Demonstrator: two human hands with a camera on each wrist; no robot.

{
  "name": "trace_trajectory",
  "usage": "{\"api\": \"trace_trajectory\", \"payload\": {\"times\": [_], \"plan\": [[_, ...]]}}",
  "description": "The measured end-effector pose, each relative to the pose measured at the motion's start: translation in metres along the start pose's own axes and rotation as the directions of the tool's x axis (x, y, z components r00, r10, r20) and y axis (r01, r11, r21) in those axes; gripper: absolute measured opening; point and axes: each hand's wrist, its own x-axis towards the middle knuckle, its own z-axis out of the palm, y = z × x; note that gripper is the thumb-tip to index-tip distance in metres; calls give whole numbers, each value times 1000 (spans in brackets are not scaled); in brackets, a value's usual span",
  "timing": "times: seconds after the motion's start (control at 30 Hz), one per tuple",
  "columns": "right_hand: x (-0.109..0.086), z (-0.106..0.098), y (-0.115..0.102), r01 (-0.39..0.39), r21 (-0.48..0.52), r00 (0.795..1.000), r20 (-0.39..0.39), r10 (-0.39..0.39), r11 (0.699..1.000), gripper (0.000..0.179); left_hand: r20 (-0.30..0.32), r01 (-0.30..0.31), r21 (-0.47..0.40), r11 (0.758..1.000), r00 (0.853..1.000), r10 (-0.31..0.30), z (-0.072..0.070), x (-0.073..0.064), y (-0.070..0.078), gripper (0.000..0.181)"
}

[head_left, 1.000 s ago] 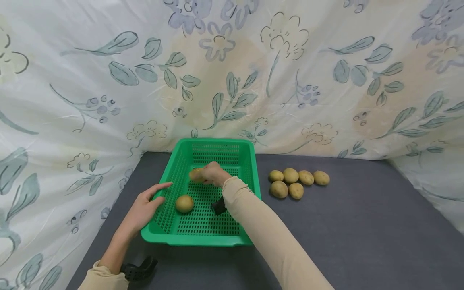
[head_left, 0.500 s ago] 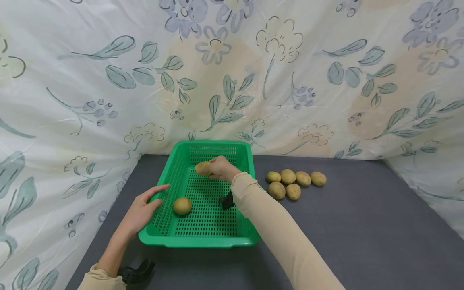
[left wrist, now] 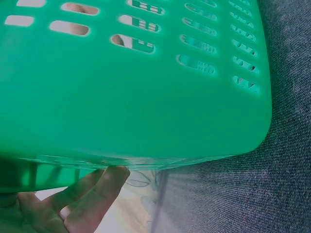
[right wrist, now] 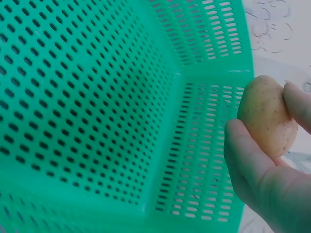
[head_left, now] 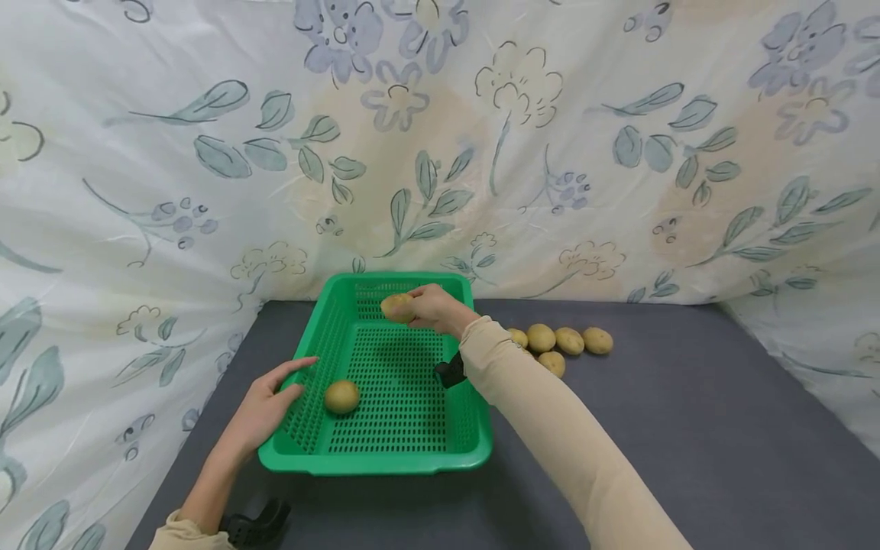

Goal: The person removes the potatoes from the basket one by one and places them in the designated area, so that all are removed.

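Observation:
A green perforated plastic basket (head_left: pixel 374 464) stands on the dark table. My left hand (head_left: pixel 261 409) holds its left rim, thumb over the edge; in the left wrist view, fingers (left wrist: pixel 99 196) lie against the outer wall. Over the far part of the basket, my right hand (head_left: pixel 440 309) pinches a potato (head_left: pixel 397 308) between thumb and fingers. The right wrist view shows that potato (right wrist: pixel 265 114) raised near the rim, above the basket floor. Another potato (head_left: pixel 341 397) lies inside, near the left wall.
Several more potatoes (head_left: pixel 569 341) lie in a cluster on the table right of the basket, partly hidden by the right sleeve (head_left: pixel 550 412). A floral cloth (head_left: pixel 412 153) hangs behind the table. A black strap (head_left: pixel 257 525) is at the left wrist.
My right hand has lifted the potato off the basket's floor area, moving it up and to the right. The left hand stays at the rim, and the other potato remains inside.

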Motion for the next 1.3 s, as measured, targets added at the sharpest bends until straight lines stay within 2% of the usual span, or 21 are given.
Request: {"api": "trace_trajectory", "payload": {"times": [0.3,0.53,0.9,1.3], "plan": [[-10,-29,-7,41,68,999,-30,-39,997,53,-7,-5,20,1000,1000,5,1,-1,1,44],[-17,-54,-7,56,77,997,-51,-52,995,58,-14,-7,21,1000,1000,8,1,-2,0,44],[-31,-95,4,72,145,996,-55,-64,987,59,-15,-17,29,999,1000,18,2,-3,-1,44],[-44,-124,13,61,161,994,-95,-46,985,58,-6,-26,28,999,1000,26,1,-1,-2,44]]}}
